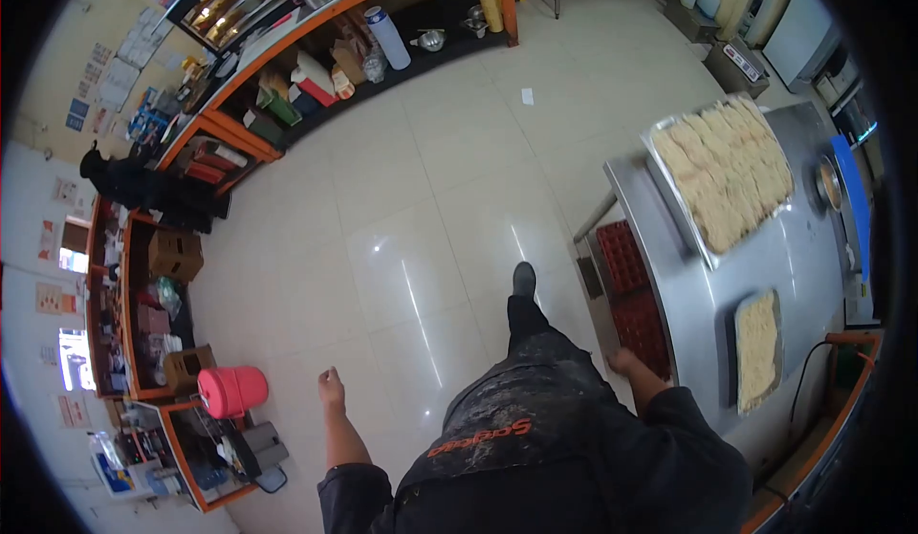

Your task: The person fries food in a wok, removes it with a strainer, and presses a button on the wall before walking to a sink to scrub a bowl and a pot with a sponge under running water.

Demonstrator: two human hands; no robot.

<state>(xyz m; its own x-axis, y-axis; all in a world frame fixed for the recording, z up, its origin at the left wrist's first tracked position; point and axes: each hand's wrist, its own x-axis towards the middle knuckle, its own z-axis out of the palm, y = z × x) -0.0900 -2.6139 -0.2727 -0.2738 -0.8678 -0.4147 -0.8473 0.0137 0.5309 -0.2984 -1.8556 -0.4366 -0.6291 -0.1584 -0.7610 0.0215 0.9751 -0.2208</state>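
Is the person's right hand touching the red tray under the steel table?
Cannot tell. In the head view the right hand lies at the near edge of the red tray, but the fisheye picture shows neither contact nor a gap plainly.

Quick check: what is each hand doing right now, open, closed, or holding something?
Left hand: loosely curled, holding nothing, hanging free above the floor.
Right hand: beside the red trays; grip cannot be told.
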